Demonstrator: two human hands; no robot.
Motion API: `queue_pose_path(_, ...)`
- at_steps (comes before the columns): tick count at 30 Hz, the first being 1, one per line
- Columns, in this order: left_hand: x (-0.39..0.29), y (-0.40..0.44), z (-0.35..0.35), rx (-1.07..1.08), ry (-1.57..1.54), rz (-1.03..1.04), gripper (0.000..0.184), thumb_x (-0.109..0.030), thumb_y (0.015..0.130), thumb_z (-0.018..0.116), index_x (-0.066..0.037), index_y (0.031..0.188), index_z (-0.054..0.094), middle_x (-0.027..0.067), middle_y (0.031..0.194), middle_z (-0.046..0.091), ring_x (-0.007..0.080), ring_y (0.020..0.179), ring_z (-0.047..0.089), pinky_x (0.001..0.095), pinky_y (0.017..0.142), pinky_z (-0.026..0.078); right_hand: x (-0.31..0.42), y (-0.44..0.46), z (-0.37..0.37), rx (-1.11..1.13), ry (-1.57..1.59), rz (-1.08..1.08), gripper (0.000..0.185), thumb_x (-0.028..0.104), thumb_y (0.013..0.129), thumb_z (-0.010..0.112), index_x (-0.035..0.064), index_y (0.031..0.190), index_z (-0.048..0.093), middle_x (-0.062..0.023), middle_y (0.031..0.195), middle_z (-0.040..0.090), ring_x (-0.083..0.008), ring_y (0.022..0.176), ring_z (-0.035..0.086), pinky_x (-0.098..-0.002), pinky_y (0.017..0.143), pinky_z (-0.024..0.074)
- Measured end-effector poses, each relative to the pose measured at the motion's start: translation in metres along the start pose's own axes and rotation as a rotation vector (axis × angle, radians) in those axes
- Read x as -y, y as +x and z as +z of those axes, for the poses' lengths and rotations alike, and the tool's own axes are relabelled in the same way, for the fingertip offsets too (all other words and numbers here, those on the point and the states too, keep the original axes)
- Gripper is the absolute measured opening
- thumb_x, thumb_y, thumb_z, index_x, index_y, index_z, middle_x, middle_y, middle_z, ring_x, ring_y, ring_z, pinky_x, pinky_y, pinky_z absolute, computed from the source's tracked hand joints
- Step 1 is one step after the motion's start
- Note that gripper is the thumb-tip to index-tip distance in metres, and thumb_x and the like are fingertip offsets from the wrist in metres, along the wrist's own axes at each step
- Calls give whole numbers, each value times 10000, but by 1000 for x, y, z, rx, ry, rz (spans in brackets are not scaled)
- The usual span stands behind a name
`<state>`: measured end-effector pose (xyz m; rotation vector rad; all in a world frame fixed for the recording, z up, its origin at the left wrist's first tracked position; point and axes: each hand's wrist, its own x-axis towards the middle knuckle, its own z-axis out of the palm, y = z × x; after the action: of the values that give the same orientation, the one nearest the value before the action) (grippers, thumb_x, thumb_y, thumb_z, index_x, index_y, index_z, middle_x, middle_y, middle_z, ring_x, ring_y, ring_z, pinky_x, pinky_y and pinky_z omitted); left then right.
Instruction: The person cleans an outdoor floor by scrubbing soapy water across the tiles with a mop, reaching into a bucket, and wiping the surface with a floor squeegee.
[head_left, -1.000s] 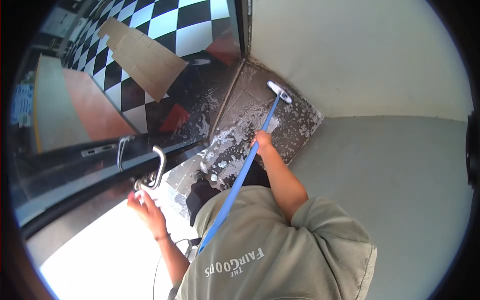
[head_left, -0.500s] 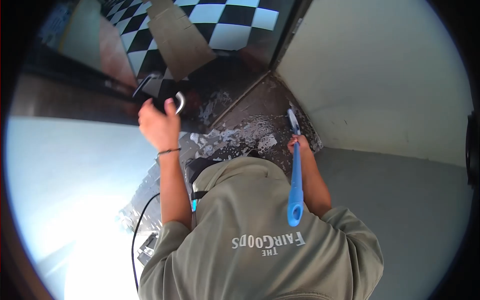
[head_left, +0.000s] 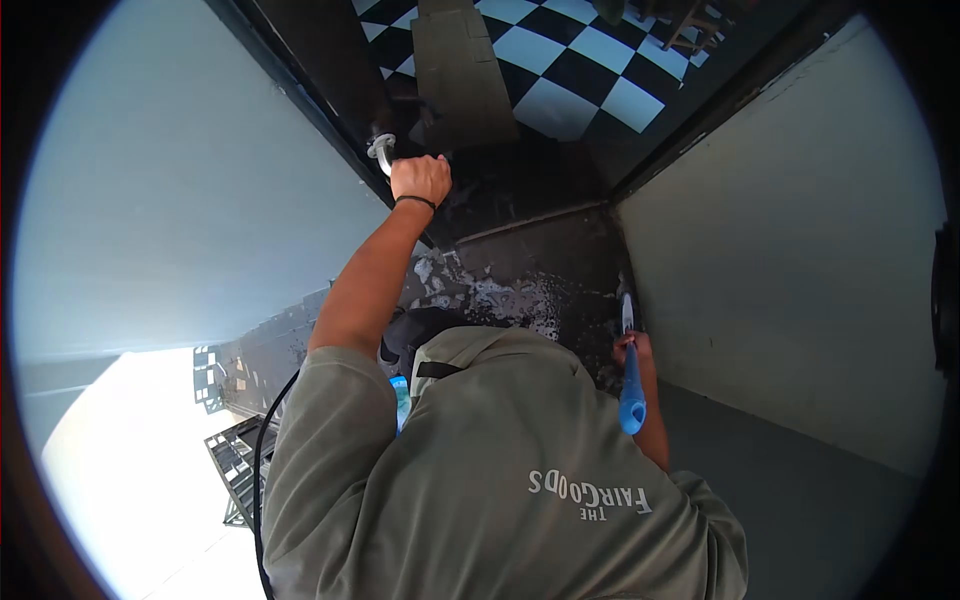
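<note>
My left hand (head_left: 421,180) reaches forward with its fingers wrapped round a silver door handle (head_left: 381,152) on the dark door (head_left: 325,60). Its knuckles face up, and a thin dark band circles the wrist. Low on my right side, my right hand (head_left: 632,347) is closed round the long blue handle (head_left: 632,395) of a brush. The brush's pale far end (head_left: 627,312) points toward the floor by the right wall; its bristles cannot be made out. Whitish suds (head_left: 515,297) lie on the wet dark floor in front of me.
A raised threshold (head_left: 530,223) crosses the doorway. Beyond it are a black-and-white checkered floor (head_left: 560,105), a strip of cardboard (head_left: 460,75) and wooden furniture legs (head_left: 690,30). A pale wall (head_left: 780,230) stands close on the right. A black cable (head_left: 262,470) hangs at left.
My view has turned and the doorway appears rotated clockwise. My left hand, earlier looser at the handle, is now closed round it. The brush remains in my right hand, now nearer the right wall.
</note>
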<state>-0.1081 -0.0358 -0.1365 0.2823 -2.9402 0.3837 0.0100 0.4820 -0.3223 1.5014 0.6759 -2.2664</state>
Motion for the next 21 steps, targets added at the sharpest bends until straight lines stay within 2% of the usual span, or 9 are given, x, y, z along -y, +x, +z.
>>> queue_pose_path(4,8,8,20,-4,-17,29,445,-305,935,417,-165,588,657,45,588,650,220,557,653,377,522,466,5,-2,-7,58,4,44,119,52,874,435,65,761,405,10,532,432,-89,421,462,-224,393,438)
queue_pose_path(7,14,27,18,-25,-34,46,436,-283,939,410,-154,615,671,43,614,661,228,590,657,382,582,455,7,5,-8,148,35,126,114,73,890,409,47,779,410,3,537,442,-93,430,473,-234,393,457)
queue_pose_path(10,21,44,11,-29,-11,56,427,-285,928,433,-155,594,664,43,604,656,230,572,651,380,568,452,1,7,10,181,19,158,121,90,897,409,46,785,422,5,535,446,-89,436,477,-235,394,458)
queue_pose_path(13,28,45,17,-210,2,116,470,-325,906,468,-159,493,618,61,505,606,241,478,619,383,507,452,-4,17,14,187,12,207,120,97,896,425,50,786,427,5,536,449,-84,438,474,-230,403,455)
queue_pose_path(16,26,48,12,-163,-41,94,436,-316,901,480,-147,531,638,65,569,637,240,528,637,381,552,453,-4,26,17,175,27,244,128,100,891,441,57,772,428,5,538,451,-83,443,470,-223,415,452)
queue_pose_path(21,26,46,9,-235,-58,58,451,-322,883,498,-144,487,621,69,517,614,244,476,620,376,516,462,-12,4,25,161,-62,208,163,101,878,455,76,723,413,10,530,441,-93,445,471,-226,431,447)
